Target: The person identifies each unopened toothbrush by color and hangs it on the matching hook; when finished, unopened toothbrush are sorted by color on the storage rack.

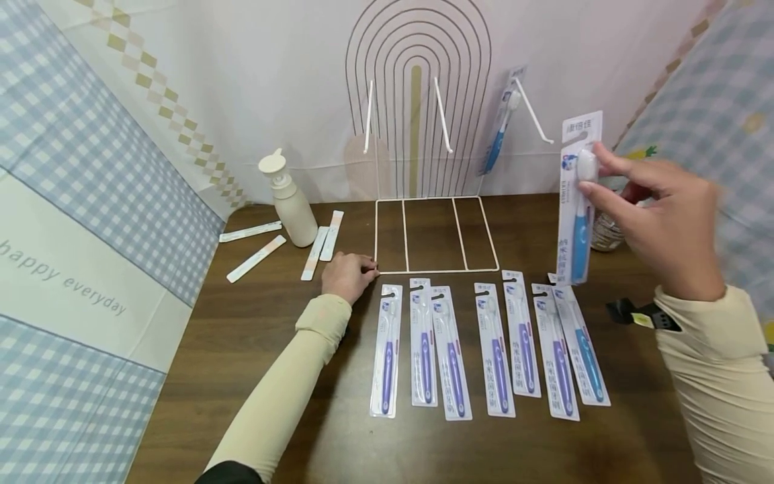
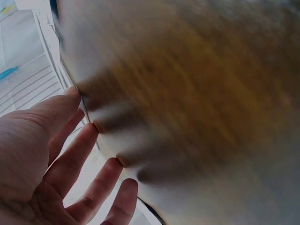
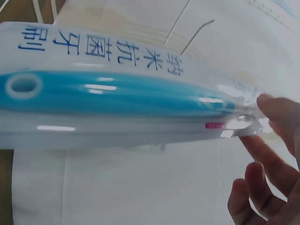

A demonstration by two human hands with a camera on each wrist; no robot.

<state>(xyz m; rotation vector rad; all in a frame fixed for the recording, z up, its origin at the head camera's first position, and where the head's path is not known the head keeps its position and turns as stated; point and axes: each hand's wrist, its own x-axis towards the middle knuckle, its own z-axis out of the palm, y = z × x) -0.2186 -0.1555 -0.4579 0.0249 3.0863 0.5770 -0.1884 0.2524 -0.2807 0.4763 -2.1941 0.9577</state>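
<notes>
My right hand (image 1: 677,215) pinches a blister-packed toothbrush (image 1: 580,232) with a blue handle and white head cover, holding it upright above the table at the right. In the right wrist view, the fingers (image 3: 276,176) grip one end of this pack. A white wire display rack (image 1: 437,271) stands at the back, with three hooks sticking forward. Another blue packed toothbrush (image 1: 498,138) hangs by its right hook (image 1: 533,111). My left hand (image 1: 347,277) rests at the front left corner of the rack's base. In the left wrist view its fingers (image 2: 75,159) are spread, fingertips against the tabletop.
Several purple packed toothbrushes (image 1: 498,376) and a blue one (image 1: 588,356) lie in front of the rack. A cream pump bottle (image 1: 296,212) stands left, with several paper strips (image 1: 256,259) around it. Behind the right hand sits a jar (image 1: 605,235); a black strap-like item (image 1: 641,314) is nearby.
</notes>
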